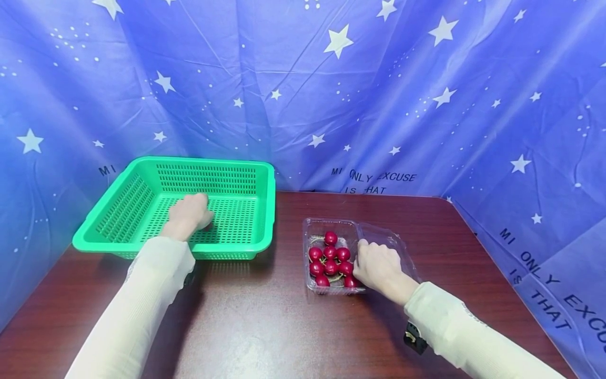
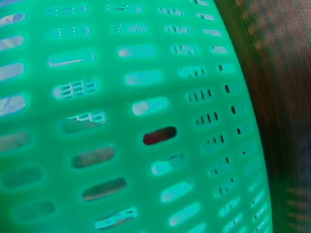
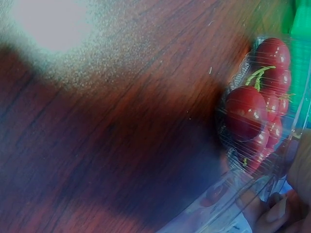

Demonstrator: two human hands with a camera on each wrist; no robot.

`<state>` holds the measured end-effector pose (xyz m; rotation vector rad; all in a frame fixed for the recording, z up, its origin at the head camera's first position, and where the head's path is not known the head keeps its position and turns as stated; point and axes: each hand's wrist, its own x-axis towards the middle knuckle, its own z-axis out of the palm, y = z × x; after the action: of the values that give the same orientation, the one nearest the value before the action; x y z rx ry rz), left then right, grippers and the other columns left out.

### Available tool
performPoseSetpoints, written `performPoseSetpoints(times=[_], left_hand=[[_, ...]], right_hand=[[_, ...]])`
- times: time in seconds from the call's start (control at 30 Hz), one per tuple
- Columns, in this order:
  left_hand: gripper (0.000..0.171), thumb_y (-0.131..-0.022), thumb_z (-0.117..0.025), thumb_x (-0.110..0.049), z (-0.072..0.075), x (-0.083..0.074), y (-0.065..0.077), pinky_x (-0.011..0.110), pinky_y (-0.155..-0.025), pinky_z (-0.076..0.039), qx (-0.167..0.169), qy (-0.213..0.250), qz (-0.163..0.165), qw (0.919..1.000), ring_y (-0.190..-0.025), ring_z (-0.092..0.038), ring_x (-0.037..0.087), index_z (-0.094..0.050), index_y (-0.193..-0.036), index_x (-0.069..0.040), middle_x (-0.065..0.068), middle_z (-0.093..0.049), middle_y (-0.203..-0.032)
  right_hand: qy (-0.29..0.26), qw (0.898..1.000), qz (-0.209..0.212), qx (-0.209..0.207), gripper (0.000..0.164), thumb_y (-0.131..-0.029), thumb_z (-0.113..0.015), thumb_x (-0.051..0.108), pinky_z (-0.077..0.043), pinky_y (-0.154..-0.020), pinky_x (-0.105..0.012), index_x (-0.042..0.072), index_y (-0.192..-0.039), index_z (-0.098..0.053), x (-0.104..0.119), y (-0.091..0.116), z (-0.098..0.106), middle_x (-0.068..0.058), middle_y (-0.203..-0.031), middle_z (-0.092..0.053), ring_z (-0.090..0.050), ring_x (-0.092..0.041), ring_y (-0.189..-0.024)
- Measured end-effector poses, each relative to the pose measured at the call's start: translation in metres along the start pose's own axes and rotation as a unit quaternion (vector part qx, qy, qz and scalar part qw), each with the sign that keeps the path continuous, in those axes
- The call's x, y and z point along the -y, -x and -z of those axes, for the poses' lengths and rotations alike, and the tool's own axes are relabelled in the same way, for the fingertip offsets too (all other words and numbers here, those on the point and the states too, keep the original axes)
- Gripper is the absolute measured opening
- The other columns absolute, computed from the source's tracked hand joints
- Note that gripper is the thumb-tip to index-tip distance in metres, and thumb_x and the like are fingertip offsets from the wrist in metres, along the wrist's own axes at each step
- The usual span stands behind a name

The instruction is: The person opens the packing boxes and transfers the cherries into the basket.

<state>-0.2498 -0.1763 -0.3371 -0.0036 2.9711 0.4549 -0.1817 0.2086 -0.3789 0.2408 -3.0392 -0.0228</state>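
Head view: left hand (image 1: 189, 213) down inside the green basket (image 1: 232, 216), back of the hand uppermost, fingers bent downward and mostly hidden; spread of the fingers and any hold impossible to tell. Left wrist view: close against the basket's slotted wall, with a small patch of dark red (image 2: 159, 136) behind one slot, too little to identify. Right hand (image 1: 379, 266) curled over the right edge of the clear box (image 1: 331, 290), gripping the plastic beside the cherries (image 1: 330, 252).

Box flat on the surface (image 1: 265, 326), right of the basket and apart from it, long axis running front to back; lid (image 1: 383, 234) folded out to the right, partly behind the hand. Red cherries bunched inside, thin yellow-green stems at differing angles, one pointing left from the rearmost cherry. Basket upright, mouth up, long axis running left to right.

Pale sleeves (image 1: 445, 316) on both arms, black band (image 1: 414, 337) below the right cuff. Behind and alongside, blue curtain (image 1: 293, 116) with white stars and black lettering.
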Motion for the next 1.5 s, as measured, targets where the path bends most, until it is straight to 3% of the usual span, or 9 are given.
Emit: performPoseSetpoints(times=[0.17, 0.23, 0.33, 0.43, 0.6, 0.77, 1.03, 1.3, 1.5], left_hand=[[0.035, -0.092, -0.047, -0.014, 0.001, -0.001, 0.000, 0.055, -0.071, -0.049, 0.007, -0.005, 0.001, 1.0000, -0.080, -0.053, 0.040, -0.053, -0.118, 0.009, 0.037, -0.060, -0.111], [0.039, -0.093, -0.046, -0.015, 0.002, -0.002, -0.001, 0.060, -0.079, -0.048, 0.013, -0.004, 0.004, 0.9999, -0.087, -0.055, 0.045, -0.051, -0.123, 0.010, 0.038, -0.058, -0.117], [0.047, -0.095, -0.046, -0.020, 0.002, -0.002, -0.002, 0.068, -0.096, -0.038, 0.020, -0.006, 0.013, 0.9997, -0.107, -0.052, 0.055, -0.045, -0.133, 0.009, 0.040, -0.052, -0.129], [0.056, -0.097, -0.045, -0.026, 0.003, -0.003, -0.003, 0.073, -0.106, -0.024, 0.025, -0.009, 0.023, 0.9994, -0.122, -0.039, 0.060, -0.037, -0.141, 0.008, 0.041, -0.043, -0.138], [0.064, -0.098, -0.044, -0.030, 0.005, -0.005, -0.004, 0.074, -0.107, -0.019, 0.028, -0.009, 0.023, 0.9993, -0.126, -0.033, 0.061, -0.026, -0.148, 0.007, 0.041, -0.038, -0.142], [0.063, -0.098, -0.044, -0.031, 0.010, -0.013, -0.003, 0.074, -0.106, -0.021, 0.017, -0.003, 0.011, 0.9998, -0.127, -0.035, 0.060, -0.028, -0.147, 0.006, 0.039, -0.040, -0.143], [0.066, -0.098, -0.044, -0.037, 0.016, -0.040, 0.001, 0.073, -0.109, -0.015, -0.015, -0.017, -0.023, 0.9995, -0.128, -0.039, 0.054, -0.029, -0.148, 0.005, 0.034, -0.044, -0.144], [0.067, -0.097, -0.044, -0.042, 0.017, -0.061, 0.000, 0.072, -0.109, -0.018, -0.058, -0.035, -0.046, 0.9966, -0.128, -0.042, 0.050, -0.032, -0.147, 0.003, 0.031, -0.044, -0.145], [0.068, -0.096, -0.044, -0.048, 0.011, -0.088, 0.003, 0.070, -0.110, -0.018, -0.081, -0.070, -0.082, 0.9908, -0.126, -0.045, 0.048, -0.036, -0.145, -0.001, 0.028, -0.047, -0.144]], right_hand=[[0.000, 1.000, 0.001, 0.001, 0.015, -0.078, -0.057, 0.016, -0.048, -0.045, -0.051, 0.002, -0.074, -0.052, 0.000, 0.000, 0.000, -0.022, -0.068, -0.067, -0.063, -0.041, -0.060], [0.000, 1.000, 0.000, 0.002, 0.015, -0.078, -0.057, 0.016, -0.048, -0.045, -0.051, 0.002, -0.074, -0.052, 0.000, -0.001, 0.000, -0.022, -0.068, -0.067, -0.063, -0.041, -0.060], [-0.001, 1.000, 0.000, 0.003, 0.016, -0.078, -0.057, 0.016, -0.049, -0.045, -0.051, 0.002, -0.074, -0.052, 0.001, -0.001, 0.000, -0.022, -0.068, -0.067, -0.064, -0.041, -0.060], [-0.001, 1.000, 0.000, 0.005, 0.016, -0.078, -0.057, 0.016, -0.049, -0.045, -0.051, 0.001, -0.075, -0.053, 0.001, -0.001, 0.001, -0.023, -0.069, -0.067, -0.064, -0.041, -0.061], [0.000, 1.000, -0.001, 0.008, 0.016, -0.079, -0.057, 0.017, -0.050, -0.047, -0.051, 0.001, -0.076, -0.053, 0.001, -0.002, 0.001, -0.023, -0.070, -0.067, -0.064, -0.042, -0.062], [-0.002, 1.000, 0.000, 0.008, 0.016, -0.079, -0.057, 0.016, -0.049, -0.047, -0.051, 0.001, -0.075, -0.053, 0.001, -0.002, 0.001, -0.023, -0.070, -0.067, -0.064, -0.041, -0.062], [-0.005, 1.000, -0.001, 0.009, 0.017, -0.079, -0.058, 0.016, -0.050, -0.047, -0.052, 0.001, -0.074, -0.053, 0.003, -0.002, 0.001, -0.024, -0.071, -0.067, -0.064, -0.042, -0.062], [-0.007, 1.000, -0.003, 0.012, 0.016, -0.079, -0.057, 0.016, -0.050, -0.047, -0.051, 0.001, -0.075, -0.053, 0.003, -0.002, 0.002, -0.024, -0.071, -0.068, -0.064, -0.042, -0.062], [-0.005, 1.000, -0.007, 0.015, 0.016, -0.078, -0.058, 0.016, -0.050, -0.047, -0.052, 0.001, -0.076, -0.053, 0.002, -0.001, 0.003, -0.024, -0.072, -0.068, -0.064, -0.042, -0.063]])
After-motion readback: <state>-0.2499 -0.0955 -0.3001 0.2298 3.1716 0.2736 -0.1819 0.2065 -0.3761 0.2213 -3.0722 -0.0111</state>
